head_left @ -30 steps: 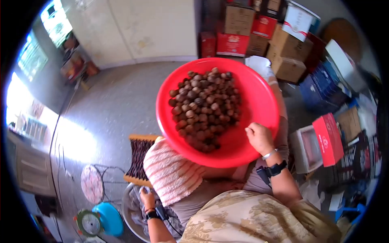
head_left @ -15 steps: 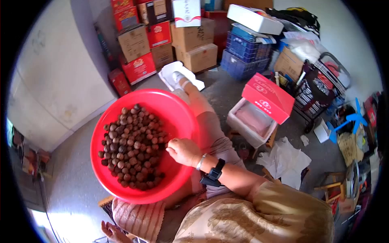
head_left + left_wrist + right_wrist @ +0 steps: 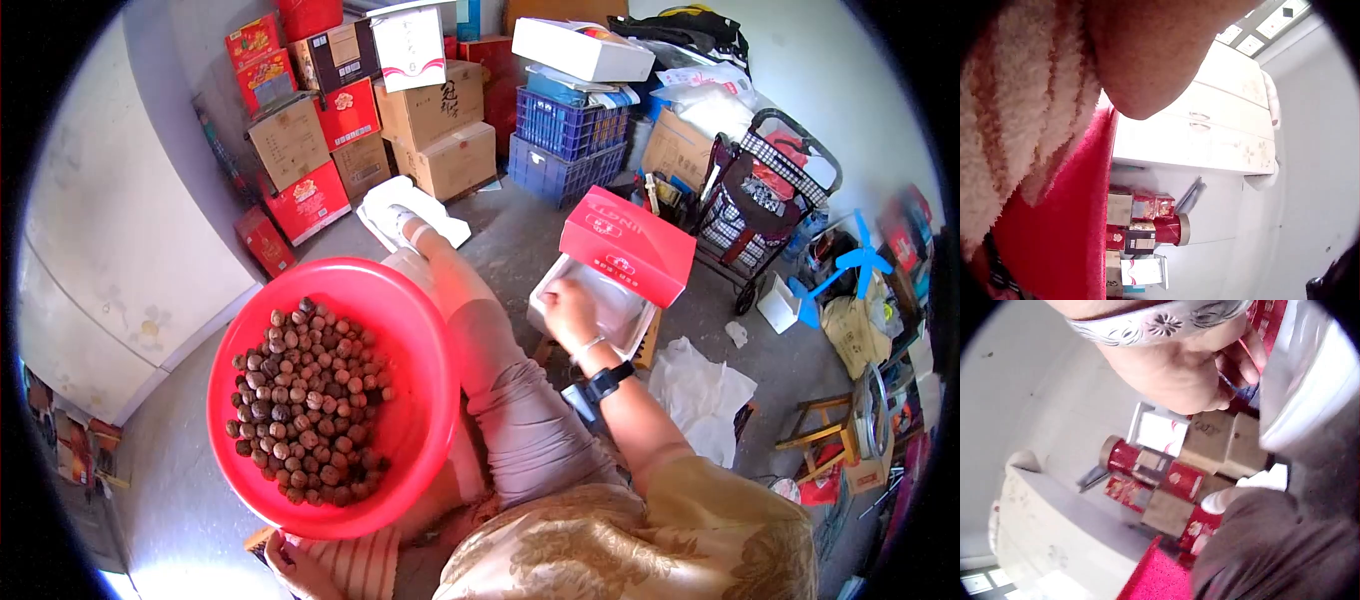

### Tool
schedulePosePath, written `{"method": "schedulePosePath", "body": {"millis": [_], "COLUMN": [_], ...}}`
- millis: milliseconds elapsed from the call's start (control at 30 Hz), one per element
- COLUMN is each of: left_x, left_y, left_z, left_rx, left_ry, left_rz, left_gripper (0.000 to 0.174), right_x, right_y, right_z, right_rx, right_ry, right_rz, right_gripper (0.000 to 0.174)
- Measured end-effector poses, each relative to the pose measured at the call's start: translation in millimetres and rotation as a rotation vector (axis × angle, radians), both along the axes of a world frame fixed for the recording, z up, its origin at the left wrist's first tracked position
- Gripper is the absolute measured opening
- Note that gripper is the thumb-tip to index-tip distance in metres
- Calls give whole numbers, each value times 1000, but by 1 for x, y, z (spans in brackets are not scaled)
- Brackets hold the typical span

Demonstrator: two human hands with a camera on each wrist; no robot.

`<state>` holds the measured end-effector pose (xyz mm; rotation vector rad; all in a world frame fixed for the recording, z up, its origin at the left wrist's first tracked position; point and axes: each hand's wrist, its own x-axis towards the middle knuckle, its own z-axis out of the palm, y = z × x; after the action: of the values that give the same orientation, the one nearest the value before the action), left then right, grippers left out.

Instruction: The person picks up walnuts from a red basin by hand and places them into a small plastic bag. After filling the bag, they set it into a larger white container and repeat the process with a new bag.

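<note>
A red plastic basin (image 3: 425, 470) rests tilted across the person's lap, with a heap of brown walnuts (image 3: 310, 400) in its left and middle part. My right hand (image 3: 572, 318), fingers curled, hangs over the near side of an open white foam box (image 3: 618, 338). Whether anything is inside those fingers I cannot tell. The right wrist view shows the same hand (image 3: 1179, 375) beside the box's white wall. My left hand (image 3: 300, 568) is low at the basin's near rim, by a striped towel (image 3: 365, 565); its fingers are partly hidden.
A red carton lid (image 3: 630, 245) leans up at the box's far side. Stacked cartons (image 3: 440, 110) and blue crates (image 3: 565, 150) line the back wall. On the right stand a shopping trolley (image 3: 755, 210), crumpled white plastic (image 3: 695, 395) and a wooden stool (image 3: 820, 435).
The view has swung right. My right hand has gone from inside the basin to over the foam box. My left hand has come up from beside the lap to the basin's near rim.
</note>
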<state>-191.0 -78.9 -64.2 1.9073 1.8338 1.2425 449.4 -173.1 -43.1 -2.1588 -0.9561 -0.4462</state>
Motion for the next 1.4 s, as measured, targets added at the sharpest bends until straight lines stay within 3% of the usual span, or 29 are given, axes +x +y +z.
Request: {"method": "schedulePosePath", "body": {"millis": [100,267,333,467,733,1033,1200,1400], "left_x": [3,8,26,51,53,57,56,60], "left_y": [-1,-1,-14,-32,-32,-36,-35,-39], "left_z": [2,7,33,71,71,79,79,87], "left_rx": [-45,-83,-77,-67,36,-10,-38,-75], "left_ry": [-23,-12,10,47,57,85,93,90], "left_rz": [-8,-2,14,44,6,56,80,101], "left_gripper": [26,26,24,21,19,18,18,19], "right_x": [55,72,76,85,81,75,68,49], "right_y": [-42,-74,-78,-81,-85,-86,-85,-71], "right_z": [-28,-35,-35,-52,-57,-51,-44,-21], "right_rx": [-309,-511,-615,-548,-532,-482,-239,-33], "right_ry": [16,102,160,211,145,149,39,91], "right_rz": [-238,-310,-310,-270,-218,-211,-167,-142], "right_gripper": [13,20,22,25,28,22,23,18]}}
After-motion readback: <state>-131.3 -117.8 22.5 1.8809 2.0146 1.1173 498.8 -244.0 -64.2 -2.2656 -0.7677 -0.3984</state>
